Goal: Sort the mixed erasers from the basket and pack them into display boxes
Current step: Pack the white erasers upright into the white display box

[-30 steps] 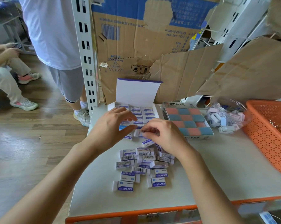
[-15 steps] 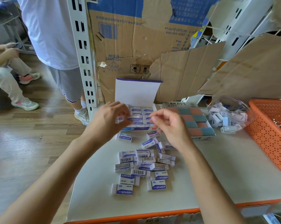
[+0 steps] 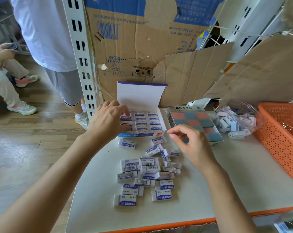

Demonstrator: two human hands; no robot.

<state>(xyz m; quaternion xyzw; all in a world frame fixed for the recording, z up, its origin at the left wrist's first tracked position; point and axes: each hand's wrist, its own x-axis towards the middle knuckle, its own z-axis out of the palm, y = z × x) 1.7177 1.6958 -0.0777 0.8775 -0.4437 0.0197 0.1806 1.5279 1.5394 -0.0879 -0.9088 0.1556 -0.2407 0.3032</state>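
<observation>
Erasers [image 3: 147, 174] in white and purple sleeves printed "ERASER" lie in a loose heap on the pale table [image 3: 226, 182], some face up and some showing the barcode. Behind the heap stands the open display box [image 3: 139, 135], its white lid [image 3: 140, 96] upright, and inside it the same erasers lie in neat rows. The left hand [image 3: 107, 121] reaches over the left side of this box, and its fingers are bent down onto the erasers of the left column; whether they pinch one of them, I cannot tell. The right hand [image 3: 194, 145] hovers above the table just beside the front right corner of the box, with fingers loosely curled and nothing between them. To the right of the box lies a second box [image 3: 194, 121] filled with orange and blue erasers in a checker pattern. Further right, a clear plastic bowl [image 3: 236, 121] holds small pale erasers, and the orange basket [image 3: 285, 140] stands at the table edge. Torn cardboard [image 3: 134, 47] and a white slotted post [image 3: 78, 56] rise behind. On the wooden floor to the left, one person [image 3: 44, 31] stands in a white shirt and another [image 3: 4, 78] sits.
</observation>
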